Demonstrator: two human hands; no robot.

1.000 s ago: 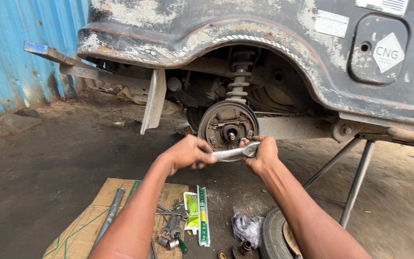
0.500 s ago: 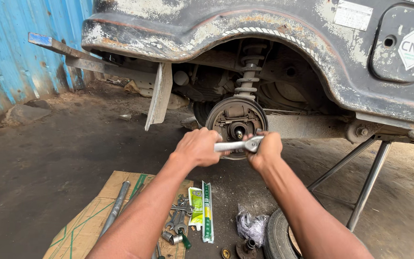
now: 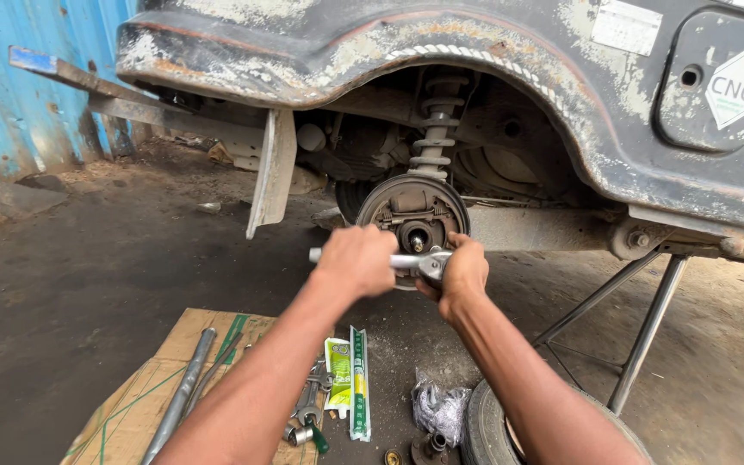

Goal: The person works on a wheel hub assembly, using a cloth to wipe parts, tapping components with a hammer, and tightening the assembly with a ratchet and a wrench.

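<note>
We see the hub (image 3: 413,226) under the wheel arch (image 3: 475,77), with the spring (image 3: 434,138) rising from it at twelve o'clock. The wrench (image 3: 406,260) lies across the front of the hub; our left hand (image 3: 356,261) wraps its handle at nine o'clock, our right hand (image 3: 455,274) its head at three o'clock. The stand (image 3: 639,319) props the car at four o'clock. On the floor at seven o'clock lies cardboard (image 3: 139,405), with the bar (image 3: 181,396) on it, then the packets (image 3: 348,387). The tyre (image 3: 488,426) lies at five o'clock, the bag (image 3: 438,412) just left of it.
</note>
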